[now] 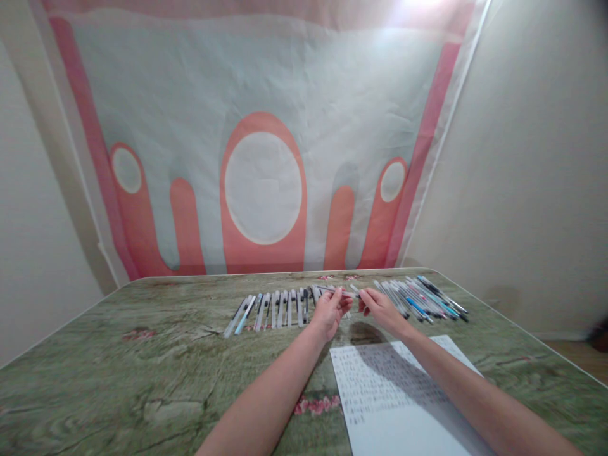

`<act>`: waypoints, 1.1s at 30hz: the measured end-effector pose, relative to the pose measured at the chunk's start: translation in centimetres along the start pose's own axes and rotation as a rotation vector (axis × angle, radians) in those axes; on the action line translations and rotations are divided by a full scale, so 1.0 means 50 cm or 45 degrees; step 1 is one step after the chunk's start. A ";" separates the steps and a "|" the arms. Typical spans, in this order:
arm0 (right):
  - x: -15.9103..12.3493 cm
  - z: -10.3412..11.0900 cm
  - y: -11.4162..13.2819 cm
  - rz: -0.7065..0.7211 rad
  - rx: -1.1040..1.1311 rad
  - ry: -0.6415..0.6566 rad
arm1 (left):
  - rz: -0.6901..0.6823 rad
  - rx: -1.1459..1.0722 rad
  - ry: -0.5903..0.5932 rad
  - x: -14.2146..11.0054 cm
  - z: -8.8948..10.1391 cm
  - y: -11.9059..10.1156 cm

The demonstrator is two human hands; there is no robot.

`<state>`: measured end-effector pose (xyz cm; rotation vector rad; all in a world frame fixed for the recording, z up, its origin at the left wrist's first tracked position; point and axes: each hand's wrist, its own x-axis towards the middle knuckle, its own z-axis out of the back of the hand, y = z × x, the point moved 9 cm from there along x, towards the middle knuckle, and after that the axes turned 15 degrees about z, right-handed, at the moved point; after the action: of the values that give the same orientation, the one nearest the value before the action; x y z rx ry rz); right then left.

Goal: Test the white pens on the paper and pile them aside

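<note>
My left hand (331,311) is closed around a slim pale pen (327,288), held level just above the table. Close to its right, my right hand (380,309) pinches a short pale piece that looks like a pen cap (354,288). The pen's right end reaches toward my right fingertips; whether they touch it I cannot tell. Left of my hands, a row of pens (278,309) lies side by side, mostly clear or grey, one light blue. Beyond my right hand is a looser pile of pens (425,299) in clear, black, blue and pink.
A white sheet with handwriting (380,392) lies under my right forearm. Everything rests on a wood-patterned table (142,380) with pink flower prints. A grey and coral cloth (263,190) hangs behind the table's far edge, with pale walls on both sides.
</note>
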<state>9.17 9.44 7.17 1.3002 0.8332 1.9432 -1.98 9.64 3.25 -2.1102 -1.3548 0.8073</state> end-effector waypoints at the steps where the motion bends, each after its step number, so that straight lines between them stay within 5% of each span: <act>1: -0.001 -0.001 -0.004 -0.023 0.015 0.004 | 0.004 -0.006 0.002 0.000 0.000 0.001; 9: 0.000 -0.005 0.003 0.035 0.006 0.017 | 0.017 -0.053 0.016 0.004 0.005 0.000; 24: -0.012 -0.013 -0.038 -0.184 0.198 -0.025 | 0.055 0.016 0.064 -0.002 -0.003 0.000; 29: -0.007 0.001 -0.021 -0.071 0.033 -0.094 | 0.062 0.021 0.082 -0.002 -0.003 0.003; 33: -0.012 -0.008 -0.030 -0.175 0.219 -0.089 | 0.069 0.047 0.127 -0.004 -0.012 0.005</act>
<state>9.24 9.77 5.54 1.3632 1.0452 1.7406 -1.48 9.31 3.55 -2.1368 -1.2269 0.7325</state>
